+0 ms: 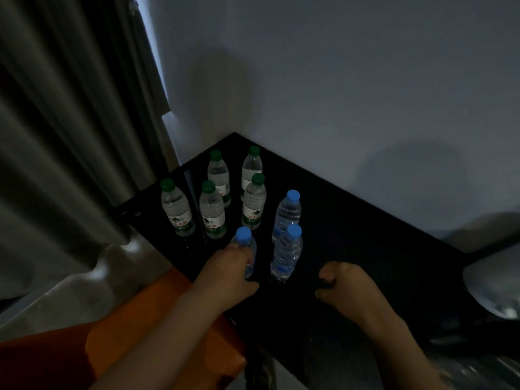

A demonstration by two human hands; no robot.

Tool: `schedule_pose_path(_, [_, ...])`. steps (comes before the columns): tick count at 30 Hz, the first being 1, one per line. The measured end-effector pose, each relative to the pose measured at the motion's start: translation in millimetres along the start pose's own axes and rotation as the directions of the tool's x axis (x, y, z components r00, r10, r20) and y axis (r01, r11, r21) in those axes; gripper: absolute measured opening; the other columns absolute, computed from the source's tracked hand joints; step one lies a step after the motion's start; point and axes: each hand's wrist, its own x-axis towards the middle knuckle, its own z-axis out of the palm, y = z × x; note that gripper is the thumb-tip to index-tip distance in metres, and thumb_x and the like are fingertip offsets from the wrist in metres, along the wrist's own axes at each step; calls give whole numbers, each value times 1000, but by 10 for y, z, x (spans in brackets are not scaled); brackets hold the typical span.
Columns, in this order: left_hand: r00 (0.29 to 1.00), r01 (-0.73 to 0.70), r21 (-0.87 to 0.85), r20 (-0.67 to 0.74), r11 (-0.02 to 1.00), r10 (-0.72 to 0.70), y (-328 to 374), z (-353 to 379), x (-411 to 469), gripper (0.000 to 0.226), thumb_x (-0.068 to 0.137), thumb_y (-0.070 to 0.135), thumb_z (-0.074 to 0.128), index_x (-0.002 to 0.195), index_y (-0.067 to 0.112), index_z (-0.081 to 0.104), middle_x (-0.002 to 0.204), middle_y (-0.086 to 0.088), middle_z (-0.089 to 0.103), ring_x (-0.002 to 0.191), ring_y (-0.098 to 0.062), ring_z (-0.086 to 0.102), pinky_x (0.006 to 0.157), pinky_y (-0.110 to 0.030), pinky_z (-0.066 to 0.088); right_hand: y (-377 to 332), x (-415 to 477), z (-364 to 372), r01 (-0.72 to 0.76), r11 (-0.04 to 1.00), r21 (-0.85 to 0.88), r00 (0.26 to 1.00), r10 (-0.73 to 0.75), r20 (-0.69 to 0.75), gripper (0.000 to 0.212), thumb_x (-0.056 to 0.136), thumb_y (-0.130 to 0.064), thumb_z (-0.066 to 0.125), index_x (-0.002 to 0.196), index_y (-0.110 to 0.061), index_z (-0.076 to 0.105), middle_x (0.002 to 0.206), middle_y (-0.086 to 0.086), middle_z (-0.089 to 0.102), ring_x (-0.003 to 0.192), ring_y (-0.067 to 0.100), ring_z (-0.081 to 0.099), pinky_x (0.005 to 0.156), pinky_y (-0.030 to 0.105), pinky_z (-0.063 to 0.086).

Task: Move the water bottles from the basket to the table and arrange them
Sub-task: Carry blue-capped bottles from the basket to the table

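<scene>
Water bottles (254, 204) upright (axes vertical)

Eight water bottles (254, 204) stand upright on a black tabletop (365, 235) set in a wall corner.

The five green-capped bottles (212, 212), clear with white-and-green labels, cluster toward the far left corner: two at the back, two in front of them, and one at the left edge. Two blue-capped bottles (287, 215), clear and ribbed, stand one behind the other just to their right. A third blue-capped bottle (244, 237) is nearest the front edge, its body gripped by the left hand (228, 266).
</scene>
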Motion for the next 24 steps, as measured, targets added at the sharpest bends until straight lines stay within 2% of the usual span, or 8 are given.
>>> schedule_pose_path(4, [991,-127,14,48,992,127,33,46,-199,40,81,31,68,115,16,52,118,-3,49,100,-13,48,81,-23,43,-61,-446,95,-170,985,26,985,170,-5,37,80,-32,71,115,-27,58,112,-6,60,92,8,57,85,24,50])
schedule_pose_path(8, [962,-237,20,148,971,232,161,192,-446,44,81,32,67,121,20,51,121,0,49,107,-14,50,90,-27,46,-41,-1112,248,-258,965,54,956,263,-132,35,79,-27,70,113,-21,62,110,0,66,102,16,62,88,32,52])
schedule_pose_path(11, [906,-357,8,247,934,345,418,357,-620,43,81,33,67,121,24,51,121,3,49,106,-12,50,90,-25,46,35,-1694,357,-356,924,143,901,379,-209,34,76,-27,71,108,-20,65,105,0,68,99,18,63,86,35,52])
schedule_pose_path(14, [830,-470,-8,336,883,445,820,532,-790,43,82,34,66,122,27,50,119,6,49,104,-8,51,89,-24,46,175,-2281,457,-486,845,223,814,530,-238,31,74,-28,71,104,-21,67,100,0,69,94,19,64,81,35,53])
schedule_pose_path(17, [759,-576,-25,355,817,546,1210,703,-983,43,82,35,66,122,26,51,118,7,50,103,-8,52,85,-22,46,323,-2844,547,-580,742,336,695,666,-270,22,75,-22,71,97,-18,70,93,1,71,87,19,66,76,32,53])
schedule_pose_path(20, [661,-681,-39,396,731,637,1573,890,-1203,45,82,36,65,124,25,51,120,7,50,103,-10,53,84,-22,46,457,-3373,686,-625,645,440,576,761,-298,29,74,-24,75,102,-21,68,94,-4,68,89,16,64,76,28,51])
schedule_pose_path(24, [501,-796,-73,476,600,723,2125,1184,-1573,44,83,34,64,123,22,52,119,3,50,105,-14,54,90,-29,48,620,-4072,899,-670,499,549,426,865,-266,30,75,-27,75,103,-25,65,94,-10,62,86,10,61,75,25,50])
